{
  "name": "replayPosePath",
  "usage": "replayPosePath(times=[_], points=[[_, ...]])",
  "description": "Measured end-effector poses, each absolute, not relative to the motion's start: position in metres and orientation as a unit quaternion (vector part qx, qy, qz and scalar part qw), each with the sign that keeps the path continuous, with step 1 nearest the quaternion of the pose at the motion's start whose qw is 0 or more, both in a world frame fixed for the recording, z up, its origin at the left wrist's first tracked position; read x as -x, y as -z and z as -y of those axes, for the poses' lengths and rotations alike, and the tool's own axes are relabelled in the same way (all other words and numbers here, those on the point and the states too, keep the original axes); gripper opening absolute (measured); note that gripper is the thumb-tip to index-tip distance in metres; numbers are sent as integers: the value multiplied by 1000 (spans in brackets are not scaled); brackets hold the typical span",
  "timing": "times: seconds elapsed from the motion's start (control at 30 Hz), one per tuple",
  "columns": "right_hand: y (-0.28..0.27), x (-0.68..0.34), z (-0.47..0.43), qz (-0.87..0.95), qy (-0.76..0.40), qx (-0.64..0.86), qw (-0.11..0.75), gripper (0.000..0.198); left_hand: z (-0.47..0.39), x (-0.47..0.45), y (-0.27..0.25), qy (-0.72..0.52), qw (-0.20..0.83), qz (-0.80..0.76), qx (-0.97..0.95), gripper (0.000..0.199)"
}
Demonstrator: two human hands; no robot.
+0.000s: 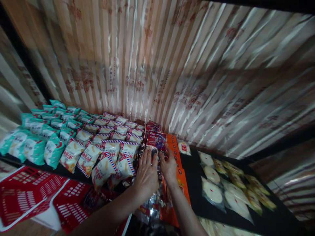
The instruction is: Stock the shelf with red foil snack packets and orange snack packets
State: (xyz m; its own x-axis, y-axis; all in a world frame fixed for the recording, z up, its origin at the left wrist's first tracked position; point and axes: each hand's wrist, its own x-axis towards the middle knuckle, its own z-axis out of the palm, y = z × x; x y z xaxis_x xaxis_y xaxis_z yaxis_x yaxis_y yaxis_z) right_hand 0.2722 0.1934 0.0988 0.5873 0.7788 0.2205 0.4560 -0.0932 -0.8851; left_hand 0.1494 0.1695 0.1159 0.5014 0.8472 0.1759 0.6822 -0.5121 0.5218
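My left hand (147,172) lies palm down, its fingers stretched out over a stack of dark red snack packets. Beside it, my right hand (169,165) has its fingers bent at the right edge of the top dark red snack packet (155,139), which carries white lettering and a cartoon figure. More dark red packets (153,126) sit behind, against the wall. To the right of the stack, an orange packet strip (183,182) runs partly under my right forearm. White snack bags with striped edges (125,164) stand close to my left hand.
Teal snack bags (34,149) fill the left end of the black shelf (189,172). Red plastic baskets (24,196) are below it. On the right lie clear packs of round white items (212,191) and yellow packs (253,200). Wrinkled printed sheeting (157,65) covers the back.
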Motion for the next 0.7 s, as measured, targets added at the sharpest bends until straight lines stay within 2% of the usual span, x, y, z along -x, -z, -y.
replayPosePath(times=[0.37,0.57,0.7], points=[[-98,-270,-221,492,-66,753,432,47,-194,-159,-119,-172,188,-478,-840,66],[-99,-269,-224,510,-26,795,328,44,-201,-160,-112,-151,167,-502,-835,62],[-98,-272,-227,534,-18,787,308,44,-204,-163,-107,-168,135,-519,-827,57]])
